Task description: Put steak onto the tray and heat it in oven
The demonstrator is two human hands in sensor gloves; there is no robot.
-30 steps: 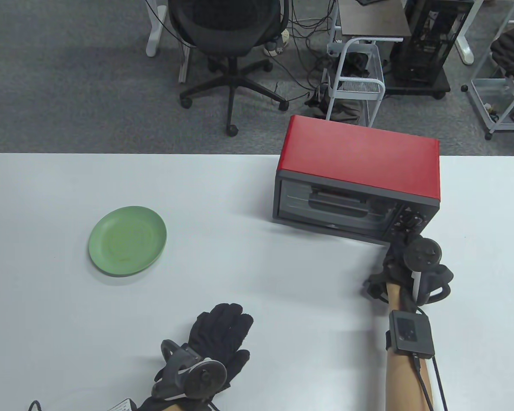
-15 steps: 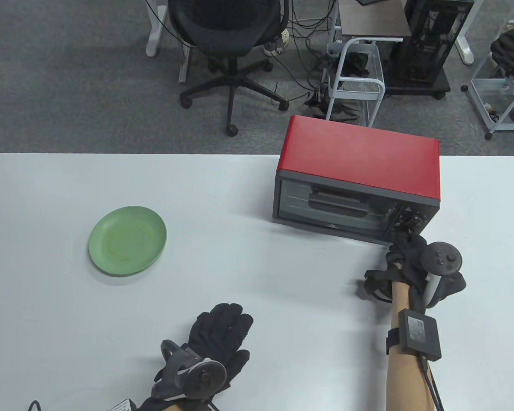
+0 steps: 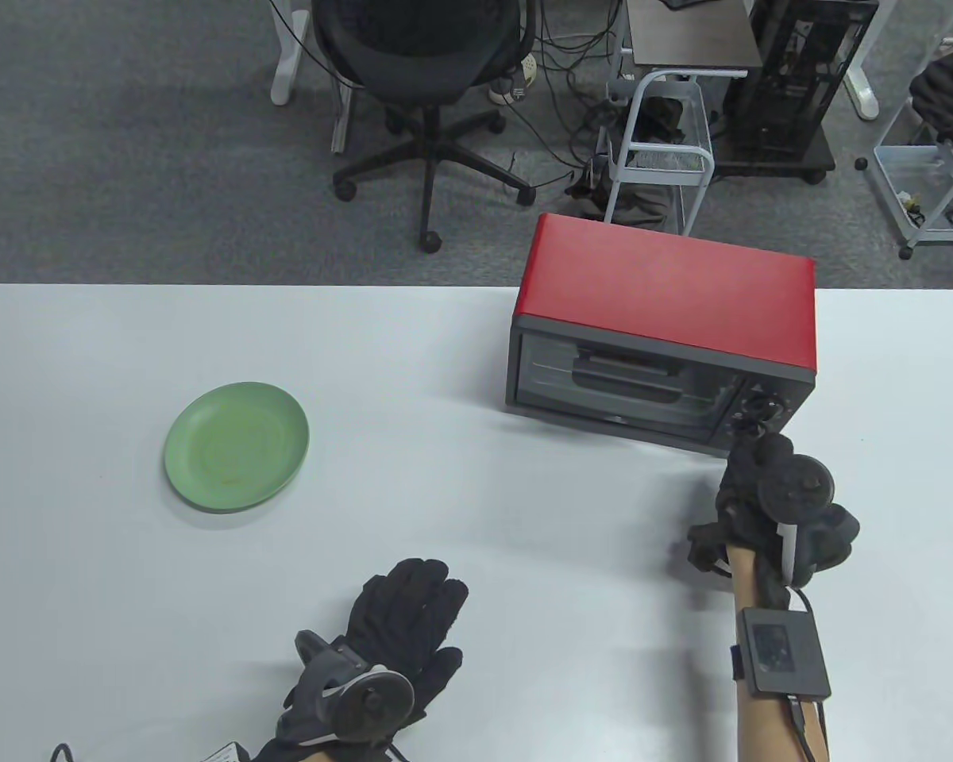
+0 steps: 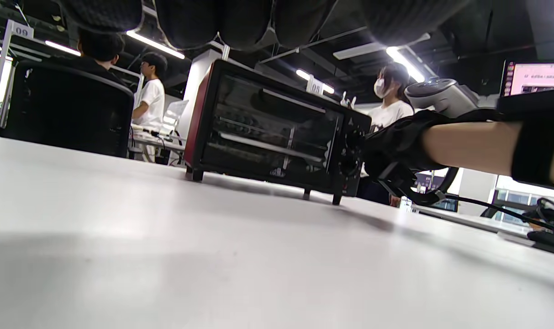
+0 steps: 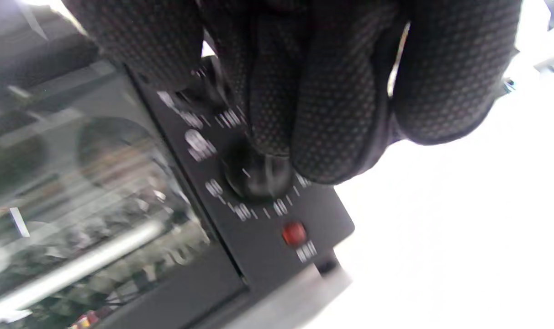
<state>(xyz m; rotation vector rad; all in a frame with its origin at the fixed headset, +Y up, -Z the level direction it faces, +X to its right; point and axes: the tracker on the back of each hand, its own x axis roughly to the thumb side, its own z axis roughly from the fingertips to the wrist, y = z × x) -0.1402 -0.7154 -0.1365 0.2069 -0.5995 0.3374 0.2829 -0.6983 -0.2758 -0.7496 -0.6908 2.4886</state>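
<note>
Fingers [image 5: 331, 137] of right hand [image 3: 762, 484] curled around lower knob [image 5: 256, 176] on control panel of red oven [image 3: 667, 325], at oven's right front corner. Oven door closed; steak and tray not discernible through glass. Left hand [image 3: 409, 627] flat on table [image 3: 476, 508], fingers straight, holding nothing, well apart from oven. Green plate [image 3: 237, 444] bare, far to oven's left.

White numerals are being shown around the lower dial [image 5: 257, 176] on the oven's control panel [image 5: 263, 214], but they are being blurred past reading. In the left wrist view, "09" [image 4: 22, 31] and "05" [image 4: 316, 85] are being displayed on two white background signs.
</note>
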